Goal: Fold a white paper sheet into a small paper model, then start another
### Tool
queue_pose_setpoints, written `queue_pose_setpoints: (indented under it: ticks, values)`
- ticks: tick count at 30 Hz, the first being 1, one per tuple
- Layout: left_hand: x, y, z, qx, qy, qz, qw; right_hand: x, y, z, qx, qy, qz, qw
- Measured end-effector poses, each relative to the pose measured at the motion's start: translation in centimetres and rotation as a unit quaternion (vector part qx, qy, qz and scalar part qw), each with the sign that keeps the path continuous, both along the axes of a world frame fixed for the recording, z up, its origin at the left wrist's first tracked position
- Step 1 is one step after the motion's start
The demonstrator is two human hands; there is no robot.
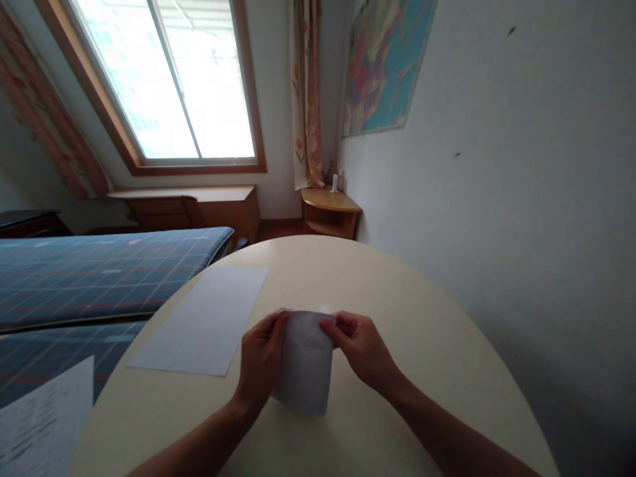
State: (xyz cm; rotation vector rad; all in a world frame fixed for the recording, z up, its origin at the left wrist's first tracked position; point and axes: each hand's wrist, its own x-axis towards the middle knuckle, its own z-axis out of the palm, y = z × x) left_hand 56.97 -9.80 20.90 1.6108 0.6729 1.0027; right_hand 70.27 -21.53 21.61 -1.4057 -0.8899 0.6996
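Observation:
Between my two hands is a small creased sheet of paper (304, 364), held up over the round table. My left hand (263, 351) pinches its upper left corner, thumb in front and fingers behind. At the upper right corner, my right hand (358, 341) pinches the same sheet between thumb and fingers. The paper's lower edge hangs towards me; whether it touches the table I cannot tell. A larger flat sheet of white paper (203, 321) lies on the table to the left of my left hand.
The pale round table (397, 311) stands close to the white wall on the right. Beyond its left edge is a plaid mattress (109, 271). A sheet with printed marks (54, 424) shows at the lower left. A corner shelf (330, 202) and a desk (223, 195) stand behind.

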Motion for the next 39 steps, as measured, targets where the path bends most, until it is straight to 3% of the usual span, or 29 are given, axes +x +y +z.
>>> queue_pose_setpoints:
  ticks: [6, 11, 19, 29, 39]
  values:
    - [0.22, -0.24, -0.11, -0.048, -0.007, -0.002, 0.999, -0.18, -0.33, 0.41, -0.037, -0.058, -0.052, 0.996]
    - [0.25, -0.16, -0.34, -0.073, -0.016, -0.012, 0.997, -0.12, -0.22, -0.01, -0.005, -0.059, -0.027, 0.998]
    - [0.21, -0.04, -0.28, -0.042, -0.003, -0.006, 0.999, -0.28, 0.14, 0.25, 0.041, 0.075, 0.017, 0.996]
    - [0.19, -0.05, -0.4, -0.021, 0.002, 0.018, 1.0, -0.06, 0.22, -0.41, 0.03, 0.037, 0.033, 0.998]
    - [0.22, 0.0, -0.4, -0.06, -0.019, 0.01, 0.998, -0.05, 0.06, -0.22, 0.013, 0.018, 0.025, 0.999]
